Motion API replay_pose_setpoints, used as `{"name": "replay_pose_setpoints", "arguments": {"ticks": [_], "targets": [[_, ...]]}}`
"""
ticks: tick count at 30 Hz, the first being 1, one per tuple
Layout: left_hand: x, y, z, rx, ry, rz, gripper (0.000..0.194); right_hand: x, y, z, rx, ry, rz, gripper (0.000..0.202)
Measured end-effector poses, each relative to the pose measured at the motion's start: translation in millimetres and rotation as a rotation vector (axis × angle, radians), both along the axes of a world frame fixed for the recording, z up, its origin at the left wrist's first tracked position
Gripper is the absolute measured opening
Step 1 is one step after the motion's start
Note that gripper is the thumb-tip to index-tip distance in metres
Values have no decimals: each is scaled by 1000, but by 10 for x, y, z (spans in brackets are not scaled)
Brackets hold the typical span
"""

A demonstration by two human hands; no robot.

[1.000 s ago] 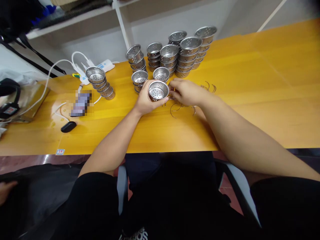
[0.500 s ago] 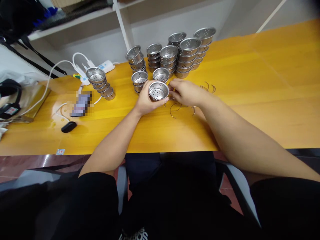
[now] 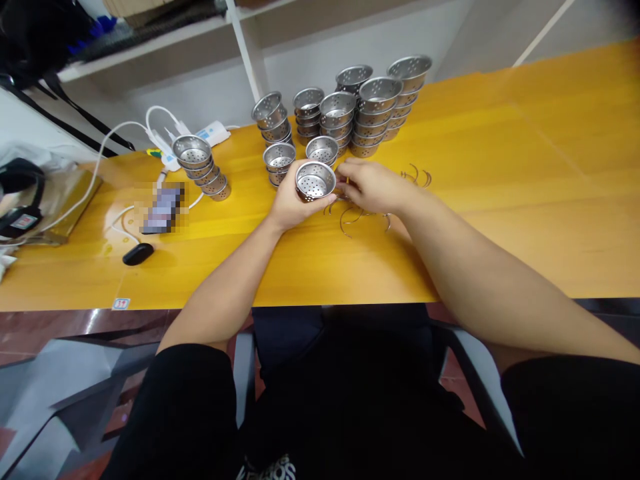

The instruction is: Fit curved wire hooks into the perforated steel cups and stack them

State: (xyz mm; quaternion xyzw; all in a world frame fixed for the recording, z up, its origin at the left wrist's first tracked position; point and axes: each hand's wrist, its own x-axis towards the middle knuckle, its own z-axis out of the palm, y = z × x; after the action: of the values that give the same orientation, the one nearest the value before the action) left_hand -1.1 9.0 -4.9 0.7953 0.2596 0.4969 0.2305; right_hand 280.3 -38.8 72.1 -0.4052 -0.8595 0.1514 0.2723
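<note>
A perforated metal strainer cup (image 3: 315, 181) is in my left hand (image 3: 289, 203), its open top turned up toward me and its holed bottom showing inside. My left fingers wrap its left side, with the thumb along the near edge. At the cup's right side is my right hand (image 3: 367, 183), fingertips drawn together in a pinch close to the rim; what lies between them is too small to make out. Thin curved wires (image 3: 350, 223) lie on the table below my right hand, and more bent wires (image 3: 417, 177) lie past my right wrist.
Stacks of the same cups stand behind my hands, including a tall stack (image 3: 377, 113) and a short stack (image 3: 279, 160). Another stack (image 3: 200, 167) is on the left, near a blurred phone (image 3: 163, 208), white cables, a power strip (image 3: 213, 133) and a black case (image 3: 138, 254).
The cup in my left hand has shifted very slightly left and up. My right fingers stay pinched beside it, and the stacks have not moved.
</note>
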Motion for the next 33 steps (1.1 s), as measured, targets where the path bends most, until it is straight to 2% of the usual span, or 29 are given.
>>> {"name": "replay_pose_setpoints", "arguments": {"ticks": [11, 22, 29, 33], "targets": [[-23, 80, -65, 40, -11, -49, 104, -16, 27, -35, 35, 0, 24, 13], [-136, 114, 10, 127, -2, -61, 111, -78, 11, 27, 56, 51, 45, 15], [-150, 176, -100, 184, -59, -81, 96, -100, 6, 13, 75, 26, 44, 13], [-98, 152, -91, 173, -86, -63, 97, -91, 10, -13, 92, 38, 61, 11]]}}
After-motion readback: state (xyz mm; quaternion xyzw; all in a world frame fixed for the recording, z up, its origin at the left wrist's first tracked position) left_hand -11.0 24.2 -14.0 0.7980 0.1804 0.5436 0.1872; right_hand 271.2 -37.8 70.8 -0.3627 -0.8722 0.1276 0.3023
